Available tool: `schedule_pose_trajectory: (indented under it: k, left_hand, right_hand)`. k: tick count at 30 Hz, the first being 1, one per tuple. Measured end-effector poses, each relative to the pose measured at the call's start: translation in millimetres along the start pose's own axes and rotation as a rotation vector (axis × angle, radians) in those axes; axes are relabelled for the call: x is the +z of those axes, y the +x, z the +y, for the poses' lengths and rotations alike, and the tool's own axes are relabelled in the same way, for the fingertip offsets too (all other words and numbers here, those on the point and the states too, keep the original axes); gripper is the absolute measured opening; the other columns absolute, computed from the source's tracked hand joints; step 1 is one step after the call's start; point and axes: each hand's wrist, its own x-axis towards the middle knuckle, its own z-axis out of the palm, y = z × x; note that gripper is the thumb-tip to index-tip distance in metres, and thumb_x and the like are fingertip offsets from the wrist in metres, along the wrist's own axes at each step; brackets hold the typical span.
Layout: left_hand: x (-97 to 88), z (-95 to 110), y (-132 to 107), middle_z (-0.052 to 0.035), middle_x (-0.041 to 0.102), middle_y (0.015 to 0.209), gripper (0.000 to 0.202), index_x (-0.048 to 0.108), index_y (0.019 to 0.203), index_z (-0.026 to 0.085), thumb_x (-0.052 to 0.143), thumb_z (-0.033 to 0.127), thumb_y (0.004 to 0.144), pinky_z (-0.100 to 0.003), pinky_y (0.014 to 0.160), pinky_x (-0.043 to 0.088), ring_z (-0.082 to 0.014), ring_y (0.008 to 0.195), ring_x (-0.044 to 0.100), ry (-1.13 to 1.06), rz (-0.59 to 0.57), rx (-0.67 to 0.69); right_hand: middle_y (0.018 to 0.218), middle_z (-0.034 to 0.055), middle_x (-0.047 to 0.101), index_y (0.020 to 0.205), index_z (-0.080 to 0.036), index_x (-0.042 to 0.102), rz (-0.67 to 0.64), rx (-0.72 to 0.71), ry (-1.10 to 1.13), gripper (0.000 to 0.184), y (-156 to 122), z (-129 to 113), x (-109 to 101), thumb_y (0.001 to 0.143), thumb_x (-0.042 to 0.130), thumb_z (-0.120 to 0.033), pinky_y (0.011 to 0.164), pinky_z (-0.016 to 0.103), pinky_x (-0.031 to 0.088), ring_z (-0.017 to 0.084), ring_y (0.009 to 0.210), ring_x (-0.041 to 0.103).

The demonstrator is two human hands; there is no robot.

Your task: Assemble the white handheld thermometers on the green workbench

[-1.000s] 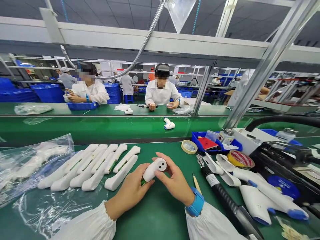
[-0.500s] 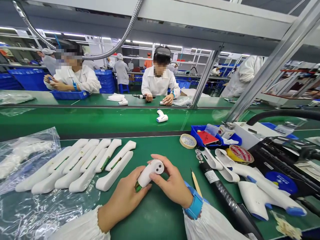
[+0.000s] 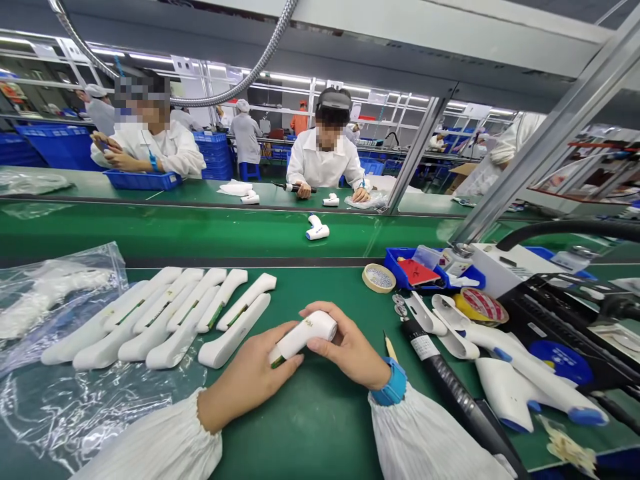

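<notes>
Head view: a white plastic handle (image 3: 305, 335) is held in both hands, above the near green table (image 3: 320, 430), roughly mid-frame. Its lower end is gripped by the left hand (image 3: 255, 375), fingers curled behind; a green strip (image 3: 277, 361) is exposed there. Its rounded head is pinched by the right hand (image 3: 347, 347), thumb on the near side, fingers wrapped over the far side. Blue band (image 3: 391, 382) is worn on the right wrist. To the left, more white handles (image 3: 167, 347) are laid out in a slanted row, green strips visible in some; clear bag (image 3: 114, 273) is placed beyond them. To the right, a pointed yellow stick (image 3: 390, 348) and a black tool (image 3: 447, 380) are set down, with white gun-shaped shells (image 3: 505, 393) beside. Tape ring (image 3: 379, 290) is parked near the blue tray (image 3: 391, 259). On the green belt (image 3: 200, 230), one white-and-blue gun-shaped unit (image 3: 318, 230) is left lying. Across it, a dark tool (image 3: 293, 188) is held by a co-worker (image 3: 325, 163).
</notes>
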Motion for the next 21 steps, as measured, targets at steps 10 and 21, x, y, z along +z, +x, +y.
schedule_pose_trajectory:
  k: [10,21]
  left_hand:
    - [4.8,-3.4,-1.7,-0.0006,0.057,0.087,0.038,0.047,0.122,0.029,0.046,0.034,0.084,-0.028,0.068,0.043,-0.0168,0.076,0.055,0.028,0.026,-0.029]
    - [3.9,-7.8,-0.4,-0.0025,0.056,0.086,0.038,0.048,0.119,0.026,0.043,0.039,0.084,-0.031,0.069,0.044,-0.0181,0.076,0.056,0.093,0.018,-0.043]
  right_hand:
    - [0.115,0.0031,0.053,0.114,-0.028,0.049,0.046,0.031,0.011,0.042,3.0,7.1,2.8,0.074,0.064,-0.026,0.084,0.029,0.044,0.015,0.095,0.053]
    - [0.114,0.0046,0.055,0.113,-0.025,0.05,0.07,-0.004,-0.151,0.039,1.7,6.1,3.8,0.076,0.061,-0.026,0.085,0.032,0.046,0.017,0.098,0.056]
